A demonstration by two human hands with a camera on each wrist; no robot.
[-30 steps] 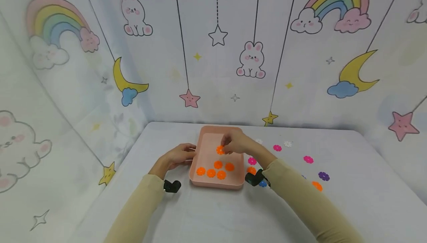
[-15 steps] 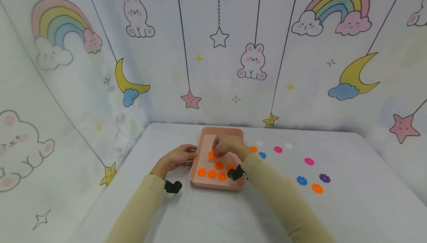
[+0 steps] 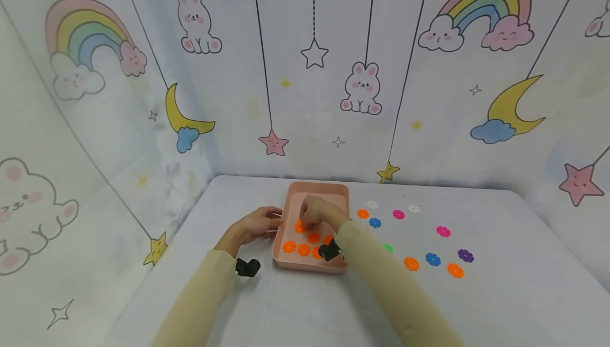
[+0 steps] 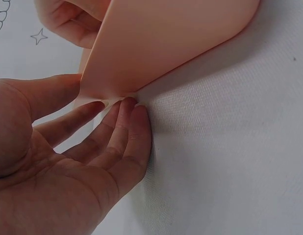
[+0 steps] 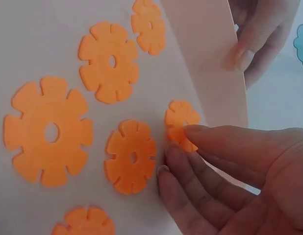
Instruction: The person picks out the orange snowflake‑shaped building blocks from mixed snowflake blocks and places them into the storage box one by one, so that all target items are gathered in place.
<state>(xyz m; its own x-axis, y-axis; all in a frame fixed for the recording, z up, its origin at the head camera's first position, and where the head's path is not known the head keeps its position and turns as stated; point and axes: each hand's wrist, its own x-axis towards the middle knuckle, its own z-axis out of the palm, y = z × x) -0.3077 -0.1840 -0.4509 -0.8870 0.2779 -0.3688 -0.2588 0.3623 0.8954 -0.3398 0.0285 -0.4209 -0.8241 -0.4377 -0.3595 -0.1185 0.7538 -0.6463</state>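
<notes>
My right hand (image 3: 316,212) is inside the pink tray (image 3: 310,267), pinching an orange snowflake building disc (image 5: 179,117) between thumb and fingers. The disc is low over the tray's bottom near the left wall. Several more orange snowflake discs (image 5: 48,132) lie flat in the tray's near part, some partly hidden by the right wrist in the head view. At the tray's left side, my left hand (image 3: 257,223) holds the wall. In the left wrist view its thumb is at the rim, and the other fingers (image 4: 137,137) bend against the lower outside.
Loose discs lie on the white table (image 3: 267,310) right of the tray: orange (image 3: 412,264), blue (image 3: 433,259), purple (image 3: 466,255), pink (image 3: 443,231), white (image 3: 414,209) and a partly covered green one (image 3: 388,248). A patterned curtain (image 3: 305,124) stands behind the table.
My right hand has moved left and lower inside the tray with the orange disc, toward the left wall. My left hand has stayed at the tray's side.
</notes>
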